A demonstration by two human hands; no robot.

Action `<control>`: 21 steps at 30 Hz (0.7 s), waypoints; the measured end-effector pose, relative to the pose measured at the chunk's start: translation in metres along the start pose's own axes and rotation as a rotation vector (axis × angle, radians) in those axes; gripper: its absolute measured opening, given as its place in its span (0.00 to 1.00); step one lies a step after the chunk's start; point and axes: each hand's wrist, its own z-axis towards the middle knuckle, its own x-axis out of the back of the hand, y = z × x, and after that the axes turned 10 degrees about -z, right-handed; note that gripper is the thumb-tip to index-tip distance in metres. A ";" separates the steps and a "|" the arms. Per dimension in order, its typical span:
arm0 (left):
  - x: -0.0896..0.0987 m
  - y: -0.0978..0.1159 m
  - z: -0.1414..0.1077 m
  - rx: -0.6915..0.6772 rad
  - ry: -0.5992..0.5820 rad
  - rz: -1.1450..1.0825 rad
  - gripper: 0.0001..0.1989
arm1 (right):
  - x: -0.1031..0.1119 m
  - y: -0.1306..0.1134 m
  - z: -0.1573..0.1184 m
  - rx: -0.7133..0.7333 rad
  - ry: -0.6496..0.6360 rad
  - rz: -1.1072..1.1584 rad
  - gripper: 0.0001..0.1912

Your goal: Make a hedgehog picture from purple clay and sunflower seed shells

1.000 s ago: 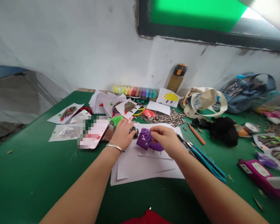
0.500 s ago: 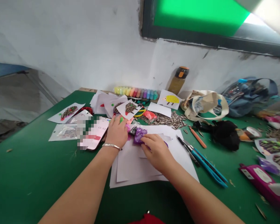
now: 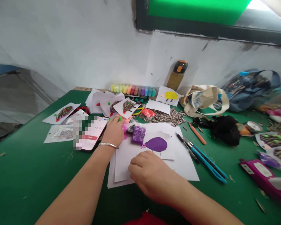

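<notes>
My left hand, with a silver bangle at the wrist, reaches past the phone. Its fingers are stretched forward and touch a small green piece. My right hand is curled over the front of the white paper sheets; its fingertips are hidden underneath. Just beyond it lies a paper with a flat purple hedgehog shape with a pink snout. Beside this are a purple clay packet, a black packet and a pink packet.
Hedgehog pictures and sunflower seeds lie at the back, before a row of coloured clay. Right of the paper are a pen, blue tweezers and an orange tool. A bottle stands by the wall.
My right hand has let go of the purple packet and drawn back toward me, uncovering the purple hedgehog. My left hand stays near the green piece. The view has shifted slightly.
</notes>
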 end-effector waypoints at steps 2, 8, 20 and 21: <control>0.001 -0.002 0.000 0.000 0.004 -0.001 0.23 | 0.001 -0.012 -0.002 0.093 -0.009 0.009 0.06; 0.004 -0.002 0.001 0.016 0.032 0.004 0.21 | -0.006 -0.021 -0.002 0.209 -0.036 0.020 0.07; 0.008 0.023 -0.005 0.014 0.301 -0.129 0.17 | -0.014 -0.004 0.001 0.123 -0.010 0.015 0.06; 0.010 0.023 -0.006 0.018 0.354 -0.155 0.17 | -0.012 -0.002 0.001 0.100 -0.009 0.012 0.05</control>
